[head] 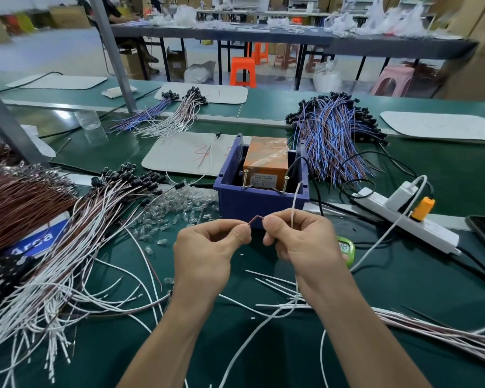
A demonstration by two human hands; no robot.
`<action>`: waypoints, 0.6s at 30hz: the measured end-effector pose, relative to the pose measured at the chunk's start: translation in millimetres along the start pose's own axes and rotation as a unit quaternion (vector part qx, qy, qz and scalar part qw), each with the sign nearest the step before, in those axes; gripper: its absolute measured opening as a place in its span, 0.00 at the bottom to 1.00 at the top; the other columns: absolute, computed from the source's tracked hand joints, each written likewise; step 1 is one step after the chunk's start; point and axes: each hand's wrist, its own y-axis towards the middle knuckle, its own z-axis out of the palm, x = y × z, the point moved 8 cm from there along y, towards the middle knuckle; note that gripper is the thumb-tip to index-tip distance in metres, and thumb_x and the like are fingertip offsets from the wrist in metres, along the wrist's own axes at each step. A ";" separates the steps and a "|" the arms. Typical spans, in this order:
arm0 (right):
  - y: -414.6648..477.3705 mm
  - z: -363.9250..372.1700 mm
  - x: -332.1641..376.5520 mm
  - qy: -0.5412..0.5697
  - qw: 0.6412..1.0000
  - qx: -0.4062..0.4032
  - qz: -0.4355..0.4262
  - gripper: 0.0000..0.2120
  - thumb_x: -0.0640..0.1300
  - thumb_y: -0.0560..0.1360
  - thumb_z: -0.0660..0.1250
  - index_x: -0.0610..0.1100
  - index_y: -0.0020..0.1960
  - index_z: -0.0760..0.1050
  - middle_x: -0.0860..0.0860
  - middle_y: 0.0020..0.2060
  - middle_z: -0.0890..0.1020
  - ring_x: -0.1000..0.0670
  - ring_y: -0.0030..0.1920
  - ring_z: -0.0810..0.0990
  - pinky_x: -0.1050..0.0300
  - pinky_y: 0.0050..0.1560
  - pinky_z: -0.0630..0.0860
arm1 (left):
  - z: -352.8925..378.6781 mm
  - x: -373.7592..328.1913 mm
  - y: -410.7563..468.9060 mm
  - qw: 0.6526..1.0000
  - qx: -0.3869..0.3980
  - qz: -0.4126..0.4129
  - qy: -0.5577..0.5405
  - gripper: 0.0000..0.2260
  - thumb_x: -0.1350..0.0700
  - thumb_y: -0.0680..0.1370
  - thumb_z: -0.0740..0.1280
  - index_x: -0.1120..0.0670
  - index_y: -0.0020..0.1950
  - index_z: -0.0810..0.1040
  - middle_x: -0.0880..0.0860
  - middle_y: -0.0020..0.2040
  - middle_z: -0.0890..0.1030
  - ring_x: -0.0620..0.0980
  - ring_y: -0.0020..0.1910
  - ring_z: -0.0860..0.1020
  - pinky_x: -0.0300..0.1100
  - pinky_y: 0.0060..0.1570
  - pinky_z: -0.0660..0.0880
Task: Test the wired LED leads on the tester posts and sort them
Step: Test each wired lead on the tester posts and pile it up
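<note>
lead in hand: a brown-and-white wired led lead (pixel 256 219), its brown end arched between the two hands and its white wire rising from the right one, just in front of the blue bin (pixel 252 201).
left hand (pixel 205 253): thumb and forefinger pinch the brown end.
right hand (pixel 297 239): pinches the other side of the brown bend, with the white wire passing through its fingers.
tester posts (pixel 246 178): two upright screws on the orange tester box (pixel 266 161) inside the bin, just beyond the hands; the lead is not touching them.
risk, false reading: the ends look short and bent, so one may miss its post and a good lead would read as dead.
risk, short: both ends could land on one post or touch each other.
risk, snag: the lead's tail runs down into the loose white wires (pixel 277 301) under the right wrist, so lifting may drag them.
risk, mis-sort: the white-brown pile (pixel 90 233) and the scattered clear leds (pixel 177 211) lie near, and a careless drop could mix tested with untested.
</note>
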 end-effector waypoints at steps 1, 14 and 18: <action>-1.2 2.3 -0.3 0.002 1.000 0.002 -0.002 0.06 0.34 0.75 0.73 0.38 0.39 0.83 0.43 0.27 0.80 0.54 0.23 0.69 0.65 0.25 0.65 | 0.4 -0.2 -0.4 1.000 -0.002 0.000 -0.012 0.05 0.53 0.73 0.79 0.42 0.42 0.88 0.50 0.37 0.87 0.44 0.35 0.82 0.44 0.44 0.76; 6.2 -26.6 6.6 -0.067 0.997 -0.034 -0.030 0.19 0.47 0.84 0.59 0.47 0.45 0.87 0.44 0.29 0.80 0.54 0.24 0.65 0.65 0.26 0.64 | -5.0 14.9 2.2 0.991 -0.072 -0.091 -0.059 0.11 0.65 0.76 0.73 0.50 0.41 0.88 0.50 0.39 0.88 0.40 0.38 0.84 0.29 0.38 0.76; 5.0 -41.7 -0.6 -0.127 0.988 -0.076 -0.050 0.13 0.46 0.83 0.59 0.50 0.47 0.82 0.45 0.28 0.81 0.53 0.24 0.67 0.56 0.30 0.64 | -13.3 16.7 7.0 0.989 -0.115 -0.092 -0.013 0.07 0.62 0.73 0.77 0.49 0.41 0.87 0.49 0.35 0.87 0.46 0.34 0.85 0.34 0.35 0.77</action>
